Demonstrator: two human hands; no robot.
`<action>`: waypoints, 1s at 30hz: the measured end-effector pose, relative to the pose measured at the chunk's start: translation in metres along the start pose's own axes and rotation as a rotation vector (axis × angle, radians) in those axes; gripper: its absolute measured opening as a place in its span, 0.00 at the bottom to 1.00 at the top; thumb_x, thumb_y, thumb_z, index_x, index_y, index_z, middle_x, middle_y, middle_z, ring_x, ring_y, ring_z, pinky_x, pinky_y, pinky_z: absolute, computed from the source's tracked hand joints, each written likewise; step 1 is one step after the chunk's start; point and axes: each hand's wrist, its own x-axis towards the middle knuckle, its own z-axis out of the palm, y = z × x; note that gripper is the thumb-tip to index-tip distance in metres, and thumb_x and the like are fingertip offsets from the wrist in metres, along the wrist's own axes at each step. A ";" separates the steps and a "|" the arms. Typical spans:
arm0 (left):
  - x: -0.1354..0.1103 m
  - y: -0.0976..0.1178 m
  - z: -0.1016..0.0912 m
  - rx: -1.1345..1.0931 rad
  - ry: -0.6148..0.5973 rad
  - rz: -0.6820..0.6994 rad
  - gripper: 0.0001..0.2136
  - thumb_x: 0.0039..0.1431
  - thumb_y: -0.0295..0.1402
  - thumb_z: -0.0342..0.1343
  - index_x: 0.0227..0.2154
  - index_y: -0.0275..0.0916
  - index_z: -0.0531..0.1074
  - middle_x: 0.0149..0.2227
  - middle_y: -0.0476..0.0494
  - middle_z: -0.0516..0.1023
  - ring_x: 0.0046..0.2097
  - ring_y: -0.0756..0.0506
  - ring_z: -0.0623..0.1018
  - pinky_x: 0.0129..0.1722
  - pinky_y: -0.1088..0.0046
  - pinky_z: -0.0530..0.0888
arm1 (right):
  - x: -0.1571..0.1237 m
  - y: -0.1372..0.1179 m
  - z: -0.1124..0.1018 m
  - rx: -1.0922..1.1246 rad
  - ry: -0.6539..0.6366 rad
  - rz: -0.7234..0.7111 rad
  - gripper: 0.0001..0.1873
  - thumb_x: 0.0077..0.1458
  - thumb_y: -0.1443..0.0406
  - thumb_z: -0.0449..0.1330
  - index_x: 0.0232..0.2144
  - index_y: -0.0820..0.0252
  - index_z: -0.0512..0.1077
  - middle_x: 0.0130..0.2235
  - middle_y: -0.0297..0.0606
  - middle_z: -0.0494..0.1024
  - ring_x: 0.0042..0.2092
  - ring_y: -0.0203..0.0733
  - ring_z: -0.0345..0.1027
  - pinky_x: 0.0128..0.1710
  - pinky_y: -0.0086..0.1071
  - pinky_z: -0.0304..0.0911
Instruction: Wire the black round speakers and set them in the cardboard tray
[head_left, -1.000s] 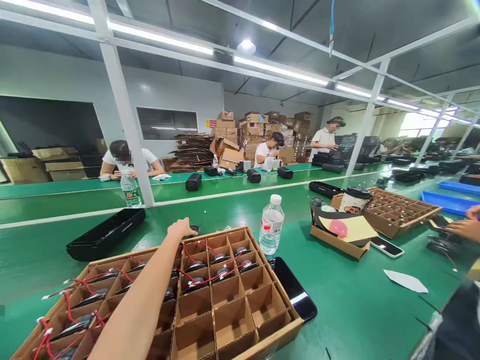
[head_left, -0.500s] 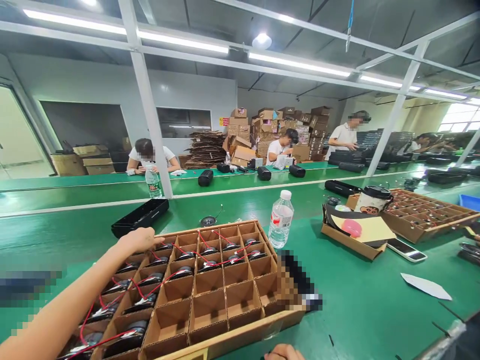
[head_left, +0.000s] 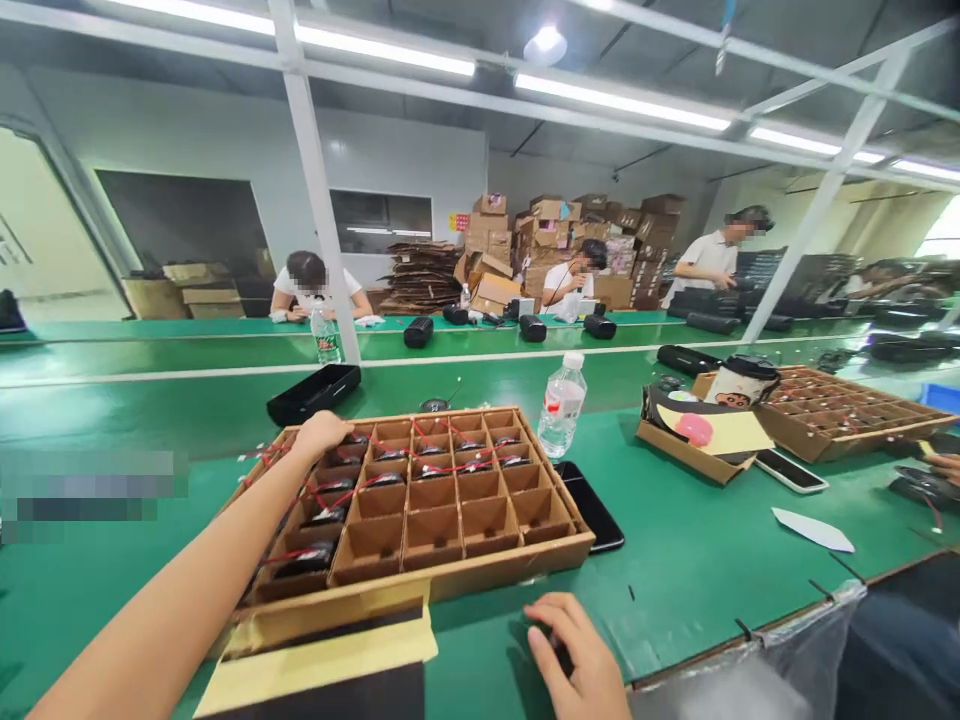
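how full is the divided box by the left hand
Partly full: the box has speakers toward its far and left sides; several near-right compartments are empty.

This is a factory assembly floor: long green worktops [head_left: 187,400] run from left to right beneath strip lights [head_left: 622,103], with several people [head_left: 701,262] in white tops along the far side. Black housings [head_left: 315,393] lie about the worktops, a divided cardboard tray [head_left: 487,575] nearby holds wired round parts [head_left: 388,480], and cartons [head_left: 551,235] are piled high at the far side.
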 end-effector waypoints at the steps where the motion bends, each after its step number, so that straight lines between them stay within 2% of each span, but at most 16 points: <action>1: -0.003 0.002 0.001 -0.011 0.015 -0.008 0.15 0.62 0.42 0.52 0.39 0.32 0.71 0.40 0.42 0.74 0.44 0.47 0.74 0.46 0.64 0.73 | -0.004 -0.008 0.002 0.064 -0.007 0.026 0.19 0.66 0.55 0.46 0.38 0.56 0.73 0.37 0.39 0.73 0.34 0.37 0.70 0.34 0.25 0.66; 4: -0.014 0.007 0.003 -0.046 0.091 -0.026 0.15 0.62 0.42 0.52 0.41 0.32 0.70 0.41 0.42 0.73 0.45 0.47 0.74 0.47 0.63 0.72 | -0.016 -0.043 0.022 0.219 -0.012 -0.058 0.18 0.66 0.55 0.46 0.36 0.56 0.72 0.33 0.38 0.72 0.34 0.37 0.70 0.35 0.26 0.65; 7: -0.028 0.013 -0.007 -0.090 0.260 -0.007 0.15 0.63 0.41 0.50 0.43 0.33 0.69 0.46 0.40 0.71 0.47 0.46 0.72 0.49 0.61 0.71 | -0.019 -0.087 0.052 0.335 0.019 -0.236 0.24 0.66 0.51 0.41 0.34 0.55 0.72 0.29 0.35 0.72 0.30 0.37 0.68 0.28 0.28 0.62; 8: -0.032 0.015 -0.014 -0.105 0.330 0.005 0.15 0.64 0.40 0.49 0.44 0.33 0.68 0.49 0.39 0.69 0.49 0.45 0.71 0.51 0.61 0.70 | -0.015 -0.101 0.063 0.336 -0.055 -0.296 0.24 0.66 0.51 0.41 0.34 0.55 0.72 0.29 0.34 0.73 0.30 0.37 0.68 0.27 0.29 0.62; 10: -0.040 0.020 -0.031 -0.136 0.457 0.036 0.14 0.65 0.38 0.46 0.46 0.33 0.66 0.53 0.38 0.66 0.53 0.44 0.68 0.53 0.60 0.67 | -0.003 -0.126 0.084 0.257 -0.281 -0.425 0.16 0.63 0.54 0.49 0.36 0.55 0.71 0.32 0.33 0.74 0.32 0.39 0.69 0.29 0.31 0.65; 12: -0.049 0.024 -0.050 -0.172 0.530 0.078 0.14 0.67 0.36 0.42 0.48 0.33 0.65 0.52 0.38 0.67 0.53 0.44 0.68 0.54 0.60 0.66 | 0.014 -0.148 0.106 0.095 -0.548 -0.515 0.09 0.60 0.59 0.56 0.37 0.57 0.72 0.33 0.34 0.73 0.35 0.42 0.69 0.33 0.33 0.68; 13: -0.054 0.025 -0.059 -0.190 0.548 0.099 0.14 0.67 0.35 0.41 0.49 0.32 0.64 0.50 0.38 0.68 0.52 0.44 0.70 0.54 0.59 0.66 | 0.022 -0.157 0.117 0.017 -0.660 -0.540 0.09 0.60 0.60 0.56 0.38 0.57 0.72 0.34 0.36 0.73 0.37 0.43 0.69 0.34 0.34 0.69; 16: -0.075 0.030 -0.078 -0.257 0.542 0.170 0.13 0.66 0.35 0.39 0.46 0.33 0.62 0.44 0.40 0.74 0.46 0.44 0.73 0.52 0.59 0.66 | 0.039 -0.176 0.146 -0.113 -0.847 -0.538 0.12 0.61 0.60 0.56 0.42 0.59 0.73 0.40 0.40 0.73 0.42 0.47 0.69 0.36 0.37 0.71; 19: -0.106 0.034 -0.081 -0.373 0.468 0.265 0.11 0.64 0.37 0.38 0.38 0.36 0.60 0.35 0.46 0.77 0.39 0.46 0.75 0.46 0.67 0.68 | 0.042 -0.184 0.165 -0.126 -0.940 -0.469 0.10 0.60 0.61 0.57 0.40 0.58 0.75 0.42 0.42 0.72 0.45 0.48 0.68 0.37 0.38 0.71; 21: -0.130 0.036 -0.079 -0.471 0.408 0.320 0.12 0.62 0.42 0.37 0.34 0.38 0.58 0.31 0.49 0.77 0.34 0.48 0.75 0.39 0.71 0.69 | 0.040 -0.185 0.169 -0.087 -0.974 -0.426 0.09 0.59 0.62 0.57 0.38 0.55 0.76 0.43 0.41 0.72 0.46 0.47 0.67 0.38 0.37 0.71; 24: -0.168 0.038 -0.076 -0.580 0.328 0.375 0.16 0.60 0.47 0.37 0.31 0.38 0.58 0.29 0.50 0.77 0.31 0.49 0.75 0.33 0.74 0.69 | 0.038 -0.185 0.166 -0.010 -0.951 -0.371 0.07 0.59 0.63 0.57 0.38 0.54 0.75 0.43 0.38 0.71 0.47 0.46 0.67 0.39 0.36 0.70; 27: -0.202 0.039 -0.077 -0.610 0.295 0.410 0.18 0.58 0.48 0.41 0.27 0.38 0.61 0.27 0.50 0.76 0.29 0.50 0.74 0.31 0.75 0.68 | 0.037 -0.183 0.152 0.055 -0.911 -0.332 0.07 0.59 0.62 0.59 0.39 0.57 0.73 0.45 0.39 0.70 0.47 0.46 0.67 0.43 0.37 0.70; 30: -0.226 0.038 -0.073 -0.680 0.315 0.425 0.17 0.57 0.48 0.45 0.23 0.39 0.65 0.23 0.51 0.74 0.24 0.52 0.71 0.24 0.78 0.68 | 0.029 -0.172 0.129 0.152 -0.866 -0.253 0.13 0.54 0.58 0.63 0.40 0.57 0.71 0.47 0.39 0.70 0.48 0.46 0.67 0.47 0.38 0.69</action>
